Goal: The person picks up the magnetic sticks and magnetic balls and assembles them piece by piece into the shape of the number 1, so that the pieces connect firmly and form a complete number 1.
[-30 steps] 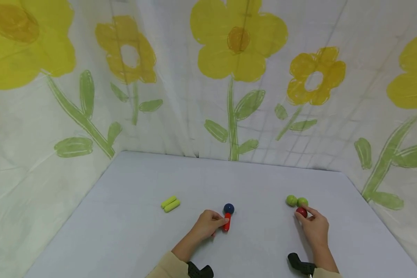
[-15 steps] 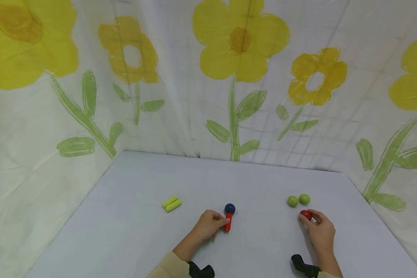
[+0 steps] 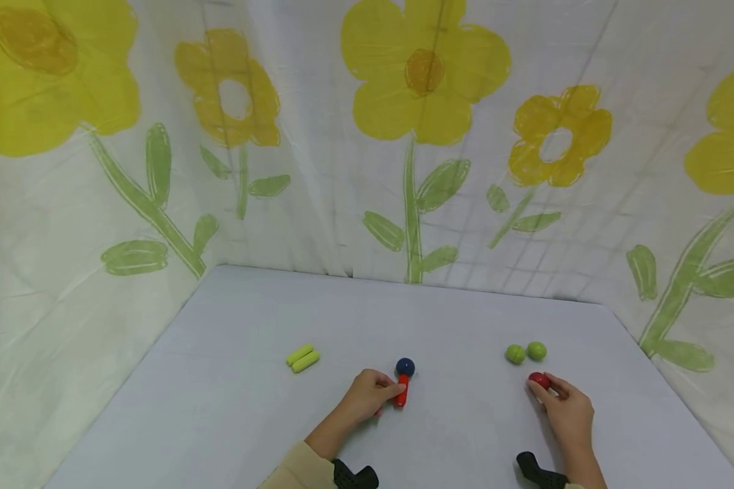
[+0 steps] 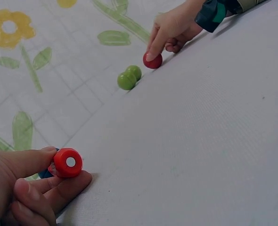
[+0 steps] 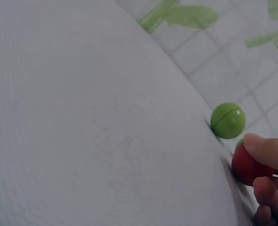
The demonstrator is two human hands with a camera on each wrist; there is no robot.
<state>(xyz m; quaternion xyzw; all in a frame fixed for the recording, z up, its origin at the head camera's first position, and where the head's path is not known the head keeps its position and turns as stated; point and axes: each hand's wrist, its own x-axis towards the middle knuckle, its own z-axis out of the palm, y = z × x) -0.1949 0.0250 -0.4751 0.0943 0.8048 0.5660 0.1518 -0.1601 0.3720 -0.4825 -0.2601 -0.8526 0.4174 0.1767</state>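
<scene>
My left hand [image 3: 367,396] pinches a red rod [image 3: 402,392] between thumb and fingers. A dark blue ball [image 3: 406,367] sits at the rod's far end, touching it. In the left wrist view the near end of the red rod [image 4: 69,162] faces the camera and shows a pale round disc. My right hand [image 3: 567,411] pinches a red ball [image 3: 539,380] with thumb and fingertips, low over or on the table; I cannot tell which. Just beyond it lie two green balls [image 3: 516,354], apart from the red one. The right wrist view shows the red ball [image 5: 250,165] partly covering one green ball.
Two yellow-green rods [image 3: 306,361] lie side by side left of my left hand. The white tabletop [image 3: 245,435] reaches back to a pale curtain [image 3: 318,204] painted with yellow flowers. Black wrist mounts [image 3: 356,477] sit on both forearms.
My right hand has drawn the red ball towards me and a little right, away from the green balls. The left hand keeps its hold on the red rod and stays in place.
</scene>
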